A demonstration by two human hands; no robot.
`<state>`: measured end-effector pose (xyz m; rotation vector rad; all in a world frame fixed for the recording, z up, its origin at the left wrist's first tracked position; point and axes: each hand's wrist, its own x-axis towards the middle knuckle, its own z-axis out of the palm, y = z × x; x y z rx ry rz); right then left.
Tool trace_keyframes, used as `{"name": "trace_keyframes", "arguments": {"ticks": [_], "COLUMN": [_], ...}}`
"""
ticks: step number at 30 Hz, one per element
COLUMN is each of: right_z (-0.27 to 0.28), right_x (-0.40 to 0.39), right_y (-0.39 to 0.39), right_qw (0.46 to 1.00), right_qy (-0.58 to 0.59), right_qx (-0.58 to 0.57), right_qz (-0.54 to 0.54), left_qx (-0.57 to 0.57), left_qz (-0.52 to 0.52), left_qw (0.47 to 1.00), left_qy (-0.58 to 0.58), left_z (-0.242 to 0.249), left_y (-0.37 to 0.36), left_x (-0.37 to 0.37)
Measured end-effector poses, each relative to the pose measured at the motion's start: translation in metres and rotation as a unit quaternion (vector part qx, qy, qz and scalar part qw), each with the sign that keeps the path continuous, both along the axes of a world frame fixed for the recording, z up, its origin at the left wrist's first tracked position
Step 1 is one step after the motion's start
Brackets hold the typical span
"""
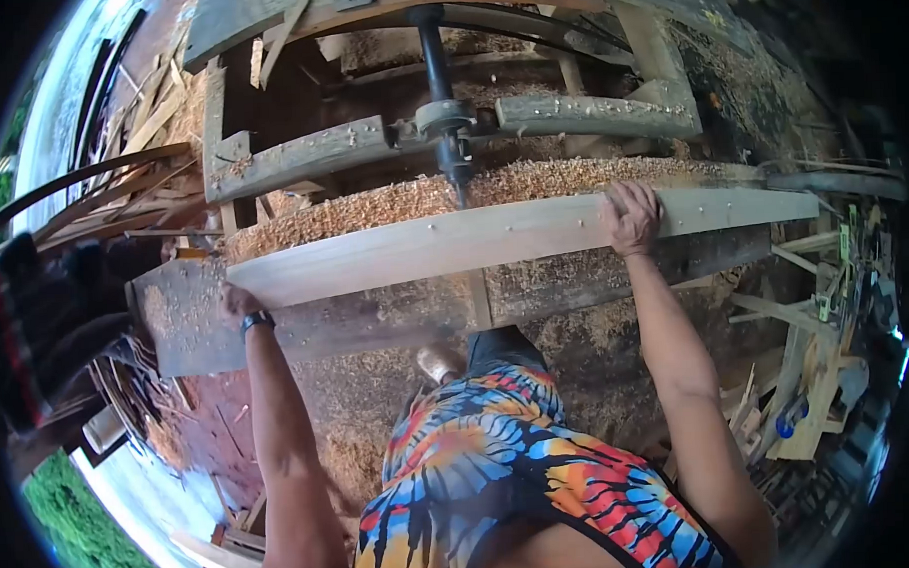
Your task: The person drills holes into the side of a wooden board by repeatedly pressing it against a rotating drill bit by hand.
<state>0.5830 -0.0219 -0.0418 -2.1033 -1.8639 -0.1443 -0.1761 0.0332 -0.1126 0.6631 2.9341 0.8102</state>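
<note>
A long, pale wooden board (373, 255) lies crosswise in front of me, with a row of small holes or pale spots along it. My left hand (240, 301) is closed on the board's left end, a watch on its wrist. Right of the middle, my right hand (632, 218) grips the board from above, its fingers curled over the far edge. A drill bit (461, 192) in a dark chuck (454, 164) points at the board's far edge, and its tip is right at that edge. The board rests over a worn plank table (366, 322) scattered with shavings.
A heavy wooden machine frame (300, 167) carries the spindle shaft (432, 59). Wood chips (352, 209) are heaped along the board's far side. Scrap wood (151, 189) is piled at left, and more offcuts (808, 372) stand at right. Chips cover the floor around my feet.
</note>
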Motion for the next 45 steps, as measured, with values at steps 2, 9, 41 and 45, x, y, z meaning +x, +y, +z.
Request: {"name": "trace_keyframes", "arguments": {"ticks": [2,9,41,45], "right_z": [0.001,0.001,0.003,0.004], "right_x": [-0.002,-0.002,-0.022,-0.027], "right_y": [0.001,0.007,-0.072,-0.065], "right_qw": [1.000,1.000,0.999,0.999], "right_qy": [-0.006,0.001,0.050,0.049], "right_qx": [0.003,0.000,-0.004,-0.011], "right_qz": [-0.004,-0.003,0.001,-0.007], "left_qx": [0.038,0.043,-0.048,-0.019], "left_qz": [-0.018,0.026,-0.151,-0.307], "left_qw": [0.999,0.999,0.987,0.933], "left_qy": [-0.002,-0.020,-0.002,0.185], "left_z": [0.006,0.034,-0.017,-0.028], "left_y": [-0.003,0.004,-0.146,-0.131], "left_x": [0.008,0.036,-0.074,-0.098]}}
